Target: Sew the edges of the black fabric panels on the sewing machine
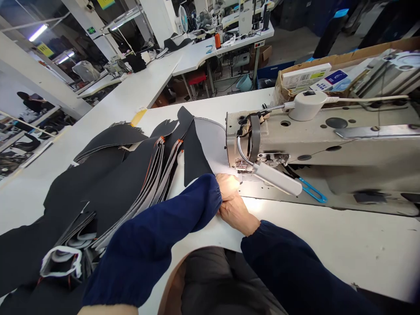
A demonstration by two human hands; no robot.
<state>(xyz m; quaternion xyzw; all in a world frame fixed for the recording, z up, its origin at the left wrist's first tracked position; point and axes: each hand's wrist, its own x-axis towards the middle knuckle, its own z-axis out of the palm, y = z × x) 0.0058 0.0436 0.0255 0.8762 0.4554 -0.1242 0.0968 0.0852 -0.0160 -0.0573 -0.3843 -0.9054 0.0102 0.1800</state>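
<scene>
My left hand (227, 185) is closed at the sewing machine's (247, 144) needle area, in the bright glow of its lamp (278, 178). A black-and-grey fabric piece (197, 159) runs up to its fingers, which grip the edge. Just below, touching it, is my right hand (239, 214), bent and closed. Its fingertips are hidden behind the left hand, so what they hold does not show. To the left lie stacked black fabric panels (127, 170) with grey undersides and orange marks along their edges.
Blue thread snips (311, 190) lie under the machine arm. Behind the machine stands a cardboard box (285, 85) holding small cartons. A white rolled strip (61, 261) rests on fabric at lower left. Further worktables (197, 57) with machines and an orange thread cone (217, 40) stand beyond.
</scene>
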